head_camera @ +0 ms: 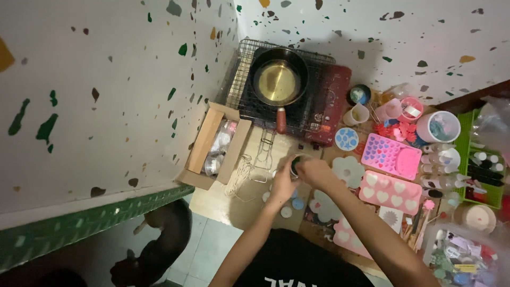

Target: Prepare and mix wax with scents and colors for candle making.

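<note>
Pink moulds [390,154]: three; hands: two.

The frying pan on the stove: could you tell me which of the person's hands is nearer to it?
Left, narrowly. The left hand sits almost straight below the frying pan; the right hand lies further right. Both are together around a small jar.

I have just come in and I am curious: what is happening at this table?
A person holds a small dark jar with both hands, the left hand beneath it and the right hand at its top. Behind it, a pan of yellowish liquid sits on a red stove. Pink moulds lie to the right.
</note>
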